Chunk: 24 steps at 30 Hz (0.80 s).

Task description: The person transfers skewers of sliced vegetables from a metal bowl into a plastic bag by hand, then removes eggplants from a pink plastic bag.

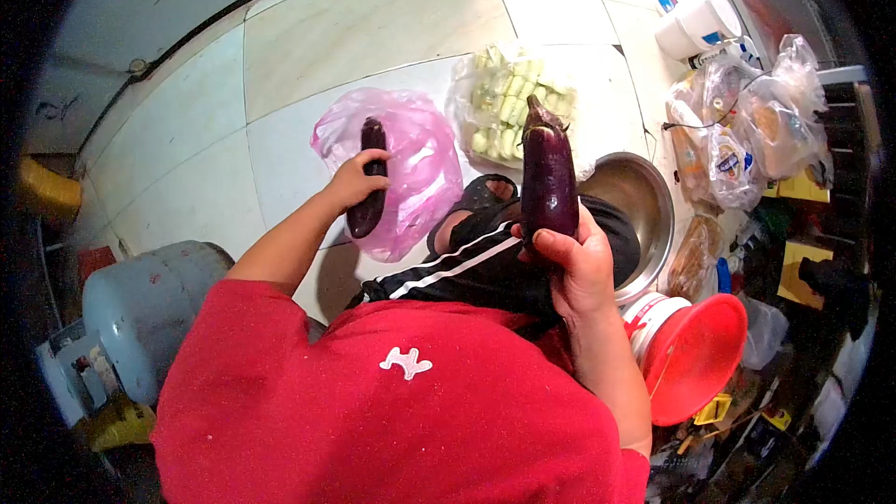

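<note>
My left hand [355, 177] is closed round the middle of a long dark eggplant [366, 216], held over a pink plastic bag [422, 163] on the floor. In my right hand [577, 257] a larger, glossy purple eggplant [549, 173] stands upright, stem end up, gripped near its lower end. Just behind it lies a clear plastic bag [499, 98] with pale green cut pieces inside. A metal basin [659, 215] sits beside my right knee, partly hidden by my leg.
A grey gas cylinder [154, 308] stands at my left. On the right are a red plastic basin [702, 359], white tubs [698, 23] and several bagged goods [737, 131] near a dark rack. Pale floor tiles [364, 14] stretch ahead to a wall.
</note>
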Each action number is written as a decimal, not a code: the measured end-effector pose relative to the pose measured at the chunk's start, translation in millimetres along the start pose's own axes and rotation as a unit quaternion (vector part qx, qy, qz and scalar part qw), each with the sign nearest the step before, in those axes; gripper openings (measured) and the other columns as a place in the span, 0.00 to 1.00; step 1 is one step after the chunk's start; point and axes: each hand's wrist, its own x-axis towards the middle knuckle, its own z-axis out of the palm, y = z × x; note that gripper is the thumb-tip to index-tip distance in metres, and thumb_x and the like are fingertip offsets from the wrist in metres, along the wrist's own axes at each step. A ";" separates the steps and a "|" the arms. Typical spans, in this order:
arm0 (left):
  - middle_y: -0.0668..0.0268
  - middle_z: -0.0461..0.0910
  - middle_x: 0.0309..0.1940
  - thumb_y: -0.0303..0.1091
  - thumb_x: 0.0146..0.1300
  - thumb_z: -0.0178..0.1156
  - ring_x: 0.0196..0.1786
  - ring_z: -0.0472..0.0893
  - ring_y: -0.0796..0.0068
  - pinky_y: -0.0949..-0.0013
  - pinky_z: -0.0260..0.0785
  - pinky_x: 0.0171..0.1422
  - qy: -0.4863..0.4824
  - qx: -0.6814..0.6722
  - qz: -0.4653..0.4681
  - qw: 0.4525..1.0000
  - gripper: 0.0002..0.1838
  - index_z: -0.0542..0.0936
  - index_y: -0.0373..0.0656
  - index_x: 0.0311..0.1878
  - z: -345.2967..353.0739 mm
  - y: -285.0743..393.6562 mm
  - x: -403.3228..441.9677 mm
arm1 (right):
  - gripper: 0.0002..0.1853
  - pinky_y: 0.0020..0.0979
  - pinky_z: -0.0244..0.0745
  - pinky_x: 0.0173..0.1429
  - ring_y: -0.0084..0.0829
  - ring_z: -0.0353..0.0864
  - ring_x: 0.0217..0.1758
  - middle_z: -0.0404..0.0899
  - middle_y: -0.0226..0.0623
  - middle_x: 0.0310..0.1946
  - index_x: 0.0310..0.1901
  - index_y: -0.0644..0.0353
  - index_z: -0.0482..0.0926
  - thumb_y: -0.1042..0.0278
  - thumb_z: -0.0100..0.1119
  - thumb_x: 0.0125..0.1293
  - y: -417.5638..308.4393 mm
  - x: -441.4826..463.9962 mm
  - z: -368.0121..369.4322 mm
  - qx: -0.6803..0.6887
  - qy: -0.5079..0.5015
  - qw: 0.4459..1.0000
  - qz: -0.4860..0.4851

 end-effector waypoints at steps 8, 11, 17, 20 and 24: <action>0.50 0.66 0.56 0.30 0.50 0.60 0.55 0.72 0.45 0.56 0.67 0.60 -0.037 0.441 0.093 0.892 0.24 0.78 0.62 0.53 48.2 -45.3 76.3 | 0.25 0.27 0.73 0.44 0.28 0.78 0.38 0.79 0.38 0.38 0.50 0.65 0.71 0.69 0.66 0.49 -5.5 -8.1 -8.1 0.082 0.014 0.997 -0.003; 0.50 0.65 0.60 0.30 0.51 0.59 0.58 0.71 0.47 0.55 0.66 0.62 -0.057 0.434 0.072 0.896 0.24 0.77 0.62 0.54 52.0 -71.2 85.3 | 0.26 0.26 0.72 0.45 0.28 0.77 0.38 0.79 0.37 0.38 0.51 0.63 0.71 0.68 0.66 0.48 -4.3 -13.4 -16.9 0.095 -0.011 0.995 -0.017; 0.47 0.70 0.58 0.29 0.49 0.59 0.57 0.73 0.48 0.57 0.66 0.62 -0.021 0.508 0.149 0.848 0.25 0.76 0.49 0.55 65.4 -4.3 51.3 | 0.31 0.26 0.72 0.46 0.28 0.77 0.39 0.77 0.38 0.38 0.54 0.65 0.68 0.64 0.65 0.47 -22.4 -39.0 -28.9 0.131 0.012 0.988 -0.077; 0.53 0.78 0.47 0.29 0.52 0.60 0.51 0.78 0.58 0.63 0.69 0.57 -0.050 0.385 0.138 0.911 0.22 0.77 0.43 0.53 83.3 67.3 27.6 | 0.32 0.27 0.73 0.47 0.29 0.77 0.40 0.76 0.39 0.40 0.54 0.66 0.67 0.62 0.64 0.47 -28.3 -55.8 -53.8 0.109 0.004 0.986 -0.126; 0.64 0.80 0.41 0.29 0.60 0.59 0.46 0.78 0.74 0.72 0.70 0.53 -0.094 0.035 0.237 0.966 0.15 0.77 0.38 0.50 125.9 170.7 -32.4 | 0.37 0.32 0.76 0.48 0.35 0.80 0.43 0.75 0.46 0.48 0.57 0.71 0.65 0.57 0.64 0.48 -31.3 -99.2 -70.3 0.126 0.036 0.975 -0.178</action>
